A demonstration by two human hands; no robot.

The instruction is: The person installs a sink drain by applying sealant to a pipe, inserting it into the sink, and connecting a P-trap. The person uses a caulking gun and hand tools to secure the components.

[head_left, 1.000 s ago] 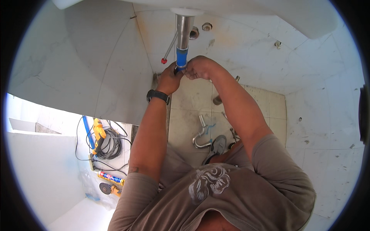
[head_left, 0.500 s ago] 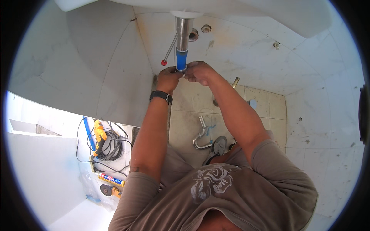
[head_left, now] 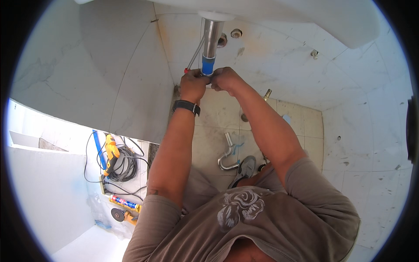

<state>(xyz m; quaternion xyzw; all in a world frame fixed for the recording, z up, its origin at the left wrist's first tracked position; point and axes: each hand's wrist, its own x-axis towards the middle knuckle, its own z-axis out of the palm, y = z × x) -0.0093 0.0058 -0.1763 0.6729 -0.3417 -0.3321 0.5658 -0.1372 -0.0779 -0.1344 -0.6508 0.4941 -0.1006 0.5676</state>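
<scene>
A chrome drain pipe [head_left: 212, 39] hangs straight down from the underside of a white basin [head_left: 279, 12]. Its lower part is wrapped in a blue sleeve [head_left: 208, 64], and a thin metal ring [head_left: 206, 75] sits around the bottom end. My left hand [head_left: 193, 86], with a black watch on the wrist, has its fingers closed on the ring's left side. From the right, my right hand [head_left: 226, 81] pinches at the same ring; its fingertips are partly hidden. Just left of the pipe, a braided hose [head_left: 195, 56] with a red tip [head_left: 186, 70] dangles beside my left hand.
On the tiled floor lie a curved chrome trap pipe [head_left: 228, 162] and, beyond my right forearm, a brass-coloured fitting [head_left: 267, 94]. A grey panel [head_left: 131, 83] stands at left; past it are a yellow power tool [head_left: 111, 153], coiled cable [head_left: 124, 168], a sealant tube [head_left: 125, 203] and an angle grinder [head_left: 123, 215].
The view has shifted slightly. My hands stay at the pipe's lower end; the fingers of my right hand have curled in more, and my left hand sits slightly higher, nearer the red tip.
</scene>
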